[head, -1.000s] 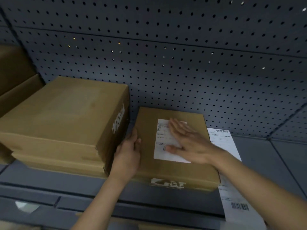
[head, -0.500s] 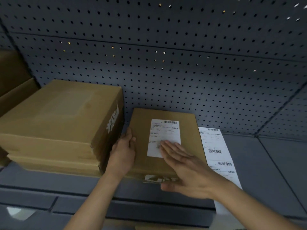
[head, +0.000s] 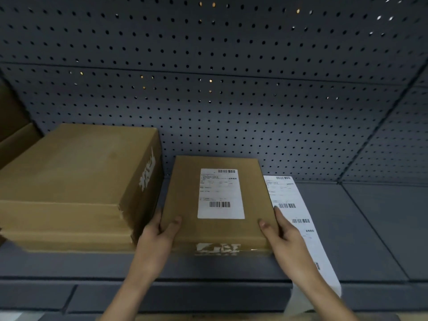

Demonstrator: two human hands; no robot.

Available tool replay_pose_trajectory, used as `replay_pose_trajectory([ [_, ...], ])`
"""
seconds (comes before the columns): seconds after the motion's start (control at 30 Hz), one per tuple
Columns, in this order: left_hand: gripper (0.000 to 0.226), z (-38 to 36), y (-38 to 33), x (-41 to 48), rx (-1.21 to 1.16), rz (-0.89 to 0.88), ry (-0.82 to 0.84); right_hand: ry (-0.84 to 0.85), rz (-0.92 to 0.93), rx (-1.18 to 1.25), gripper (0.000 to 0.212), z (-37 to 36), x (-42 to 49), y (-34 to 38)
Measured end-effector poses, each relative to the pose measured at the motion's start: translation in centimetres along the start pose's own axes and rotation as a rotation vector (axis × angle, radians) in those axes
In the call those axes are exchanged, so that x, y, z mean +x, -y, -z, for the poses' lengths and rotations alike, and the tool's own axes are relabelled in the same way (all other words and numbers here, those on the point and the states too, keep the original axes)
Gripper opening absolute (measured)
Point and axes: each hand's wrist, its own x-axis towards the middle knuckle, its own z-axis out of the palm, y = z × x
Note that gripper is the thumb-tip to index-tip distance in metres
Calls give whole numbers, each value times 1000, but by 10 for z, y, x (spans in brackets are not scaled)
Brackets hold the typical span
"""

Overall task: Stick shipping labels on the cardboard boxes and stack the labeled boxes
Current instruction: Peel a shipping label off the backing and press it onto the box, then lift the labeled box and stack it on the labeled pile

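**Both Hands Gripped the Labelled Box on the Shelf**

A dark grey pegboard filled the back of the scene, and a grey shelf ran along its foot. At the left of the shelf stood a stack of large cardboard boxes, the top one showing a white printed mark on its right side. More cardboard was partly visible at the far left edge.

Just beside the stack, at the middle of the shelf, lay the smaller cardboard box, flat and top up, with its far end close to the pegboard. Whether it rested fully on the shelf or was raised a little could not be told. A white printed mark ran across its near face.

To the right of this box, a long strip of shipping labels lay on the shelf, its near end hanging over the front edge.

The left hand held the box at its near left corner, thumb pressed on top and fingers curled down the left side, in the narrow gap next to the stack. The right hand gripped the near right corner in the same way, thumb on top and fingers along the right side, above the strip.

One white shipping label was stuck on top of the box, lying flat, with barcodes at its far and near ends.
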Motion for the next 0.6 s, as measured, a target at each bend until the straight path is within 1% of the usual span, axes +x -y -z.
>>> replay_pose_trajectory([
  [0.03,18,-1,3,0,-24,-13,-22,-33,9,37,49,-4,-1,-2],
  [0.07,14,-3,4,-2,-47,-25,-40,-61,15,80,41,-7,-1,-2],
  [0.13,16,-5,4,-5,-76,-41,-47,-90,16,143,34,-11,-2,0],
  [0.4,43,-3,-5,-19,-88,-121,-32,-152,17,176,31,-12,-11,10],
  [0.53,54,-7,-14,-26,-86,-175,-4,-228,33,202,27,-2,-24,15],
  [0.6,55,-15,-20,-31,-83,-212,31,-280,44,209,34,8,-33,14],
])
